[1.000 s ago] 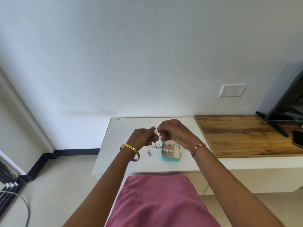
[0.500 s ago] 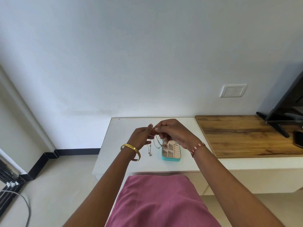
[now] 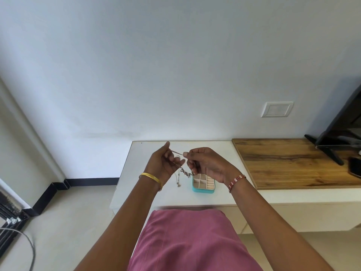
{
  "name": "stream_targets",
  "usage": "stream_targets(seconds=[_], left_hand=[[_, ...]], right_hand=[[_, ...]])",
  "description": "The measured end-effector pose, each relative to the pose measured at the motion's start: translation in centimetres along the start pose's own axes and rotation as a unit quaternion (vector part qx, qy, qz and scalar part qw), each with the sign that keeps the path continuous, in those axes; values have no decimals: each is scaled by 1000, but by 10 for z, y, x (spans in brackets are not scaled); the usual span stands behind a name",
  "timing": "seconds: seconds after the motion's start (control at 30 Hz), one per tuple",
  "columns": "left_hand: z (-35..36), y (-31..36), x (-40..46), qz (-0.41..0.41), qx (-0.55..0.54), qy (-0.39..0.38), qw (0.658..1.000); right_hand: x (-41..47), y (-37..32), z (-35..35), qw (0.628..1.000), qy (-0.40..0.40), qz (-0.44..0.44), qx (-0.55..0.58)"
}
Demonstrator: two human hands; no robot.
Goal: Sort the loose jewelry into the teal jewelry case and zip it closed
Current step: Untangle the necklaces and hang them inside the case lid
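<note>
White countertop point(image 3: 218, 153) is filling the middle of the frame, with a wooden board point(image 3: 293, 163) sitting on it toward the right and a plain wall behind. I am looking down at both hands raised over the counter at the centre. My left hand point(image 3: 163, 165) is pinching one end of a thin chain point(image 3: 176, 152) between thumb and forefinger, the other fingers loosely curled. My right hand point(image 3: 207, 165) is gripping the other end of that chain, fingers closed around it, so a short stretch is running taut between the two hands. A beaded part of the jewelry point(image 3: 185, 172) is hanging below the hands, and a second fine strand with a small pendant point(image 3: 178, 180) is dangling or lying lower left of it; I cannot tell which. The teal jewelry case point(image 3: 203, 184) is lying open on the counter just below my right hand, its pale divided compartments facing up. A gold bangle point(image 3: 151, 178) is sitting on my left wrist and a red beaded bracelet point(image 3: 236, 181) on my right.
</note>
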State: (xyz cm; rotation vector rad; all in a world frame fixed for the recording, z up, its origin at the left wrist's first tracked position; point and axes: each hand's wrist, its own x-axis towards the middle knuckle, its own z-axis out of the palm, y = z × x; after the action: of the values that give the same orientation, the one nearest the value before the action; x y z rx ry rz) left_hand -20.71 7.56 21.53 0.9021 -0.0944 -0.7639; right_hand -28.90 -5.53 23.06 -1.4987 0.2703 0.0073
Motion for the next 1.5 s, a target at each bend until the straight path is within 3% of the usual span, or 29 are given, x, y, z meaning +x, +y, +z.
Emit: stream_targets(seconds=[0.23,0.53,0.67,1.03,1.27,1.5], left_hand=[[-7,1,-5,-26,35,-39,998],[-7,-3,-4,-38,190,-112,975],[-10,-6,-1,-39,191,-96,976],[-15,-30,16,-13,152,-45,987],[-18,-58,38,-6,209,-14,978],[-21,-93,71,-35,201,35,978]], right_hand=[[-1,1,-4,991,6,-29,131],[1,-4,-6,975,-15,-66,210],[3,1,-10,977,19,-44,210],[6,29,-22,989,133,-27,58],[11,56,-45,978,152,0,140],[29,86,-65,966,179,25,184]])
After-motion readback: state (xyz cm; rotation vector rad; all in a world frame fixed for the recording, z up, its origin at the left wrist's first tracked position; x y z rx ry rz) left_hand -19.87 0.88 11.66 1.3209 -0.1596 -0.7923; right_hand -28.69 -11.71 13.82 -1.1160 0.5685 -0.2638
